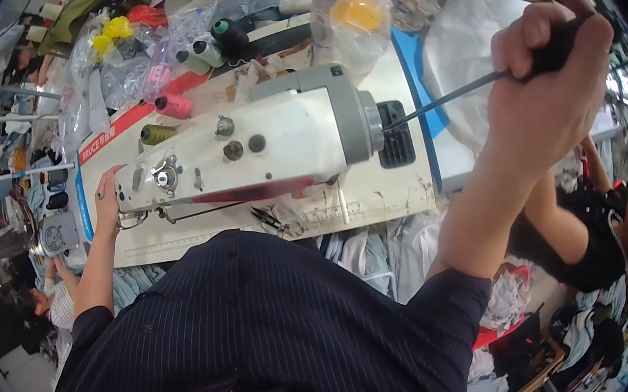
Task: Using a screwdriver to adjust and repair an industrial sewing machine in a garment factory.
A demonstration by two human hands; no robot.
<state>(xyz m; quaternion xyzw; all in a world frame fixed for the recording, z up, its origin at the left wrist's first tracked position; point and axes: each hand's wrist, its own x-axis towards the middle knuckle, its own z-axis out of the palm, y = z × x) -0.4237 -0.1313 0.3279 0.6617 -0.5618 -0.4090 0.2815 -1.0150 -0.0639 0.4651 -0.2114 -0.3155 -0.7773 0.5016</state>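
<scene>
My right hand (542,91) is closed around the dark handle of a screwdriver (451,99), raised at the upper right. Its long metal shaft slants down to the left, and the tip is at the grey handwheel end of a white sewing machine (281,145). Whether the tip sits in a screw I cannot make out. At the machine's opposite end, my left hand (107,198) rests against the head, fingers stretched along it and partly hidden. A ring shows on one finger. Dials and a round metal tension part (165,176) are on the machine's upper side.
Thread cones, a pink spool (174,106) and a black cone (229,35) stand behind the machine among plastic bags. Small black thread snips (268,219) lie in front. A co-worker in black (588,230) sits at the right; another person (58,298) is at the lower left.
</scene>
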